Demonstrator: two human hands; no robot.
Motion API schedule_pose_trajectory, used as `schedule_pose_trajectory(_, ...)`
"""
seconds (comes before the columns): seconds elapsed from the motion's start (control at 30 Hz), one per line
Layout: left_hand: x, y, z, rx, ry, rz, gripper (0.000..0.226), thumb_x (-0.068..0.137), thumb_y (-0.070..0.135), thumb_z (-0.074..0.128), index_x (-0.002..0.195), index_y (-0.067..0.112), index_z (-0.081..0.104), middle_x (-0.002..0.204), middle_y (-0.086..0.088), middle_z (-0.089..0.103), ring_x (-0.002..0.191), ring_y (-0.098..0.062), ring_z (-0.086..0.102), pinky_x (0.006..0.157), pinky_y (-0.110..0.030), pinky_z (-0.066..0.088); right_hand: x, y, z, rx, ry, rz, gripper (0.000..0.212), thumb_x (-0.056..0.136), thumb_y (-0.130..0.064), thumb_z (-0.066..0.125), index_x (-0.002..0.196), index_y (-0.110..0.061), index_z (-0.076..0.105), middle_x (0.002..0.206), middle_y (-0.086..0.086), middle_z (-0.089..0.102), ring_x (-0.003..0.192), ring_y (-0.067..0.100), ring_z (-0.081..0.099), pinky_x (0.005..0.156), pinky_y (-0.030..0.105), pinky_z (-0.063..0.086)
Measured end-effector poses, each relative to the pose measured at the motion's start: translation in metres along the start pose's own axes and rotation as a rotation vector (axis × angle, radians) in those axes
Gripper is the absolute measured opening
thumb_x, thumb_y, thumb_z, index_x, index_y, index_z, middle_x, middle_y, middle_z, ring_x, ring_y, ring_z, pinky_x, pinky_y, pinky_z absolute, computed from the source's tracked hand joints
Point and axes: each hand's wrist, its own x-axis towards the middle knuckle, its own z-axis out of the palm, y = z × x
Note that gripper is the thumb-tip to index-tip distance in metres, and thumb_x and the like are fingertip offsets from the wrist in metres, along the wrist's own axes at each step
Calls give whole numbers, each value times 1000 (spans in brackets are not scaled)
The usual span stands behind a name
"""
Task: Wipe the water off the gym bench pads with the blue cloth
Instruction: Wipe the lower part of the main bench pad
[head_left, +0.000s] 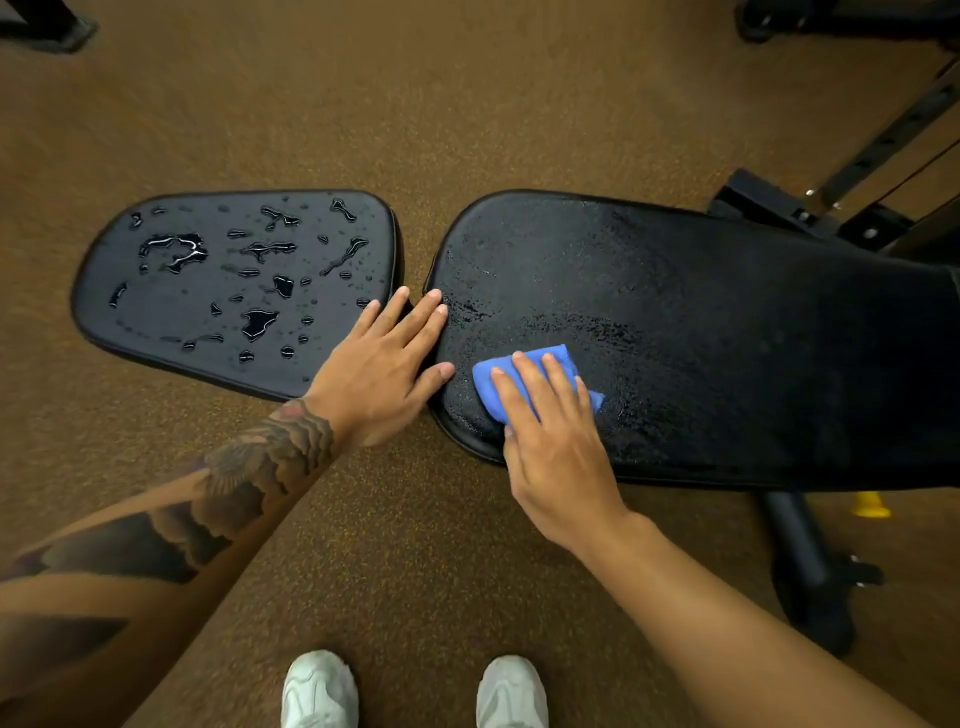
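1. The blue cloth lies folded on the near left end of the long back pad.
2. The right hand presses it with straight fingers.
3. The left hand lies flat and open, bridging the gap to the seat pad.
4. Water puddles cover the seat pad surface.

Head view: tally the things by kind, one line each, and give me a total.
Bench pads: 2, the seat pad and the back pad
Blue cloth: 1
Hands: 2, the left hand and the right hand
Shoes: 2, the left shoe and the right shoe
Total: 7
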Motion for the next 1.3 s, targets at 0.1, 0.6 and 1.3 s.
schedule_pose_trajectory(0.1,0,0,2,4,-6,3,70,96,56,14,153,16,11,161,0,7,147,-26,4,118,-43,4,-25,11,-4,-34,-33,-70,54,91,-20,40,145,-14,40,153,9,36,142,34,27,113,54,26)
schedule_pose_trajectory(0.6,-5,-28,-14,-62,63,-109,69,96,52,19,152,13,9,161,-1,-1,147,-22,-6,118,-40,0,-23,2,-3,-38,-52,-7,56,91,-18,41,146,-14,38,153,8,35,143,33,26,113,54,27)
schedule_pose_trajectory(1.3,-24,-78,1,-67,-13,-173,72,95,52,7,152,9,7,160,-6,-5,147,-24,-8,119,-45,3,-7,2,-7,3,-35,232,52,94,-24,35,145,-17,40,153,5,36,143,30,28,111,52,29)
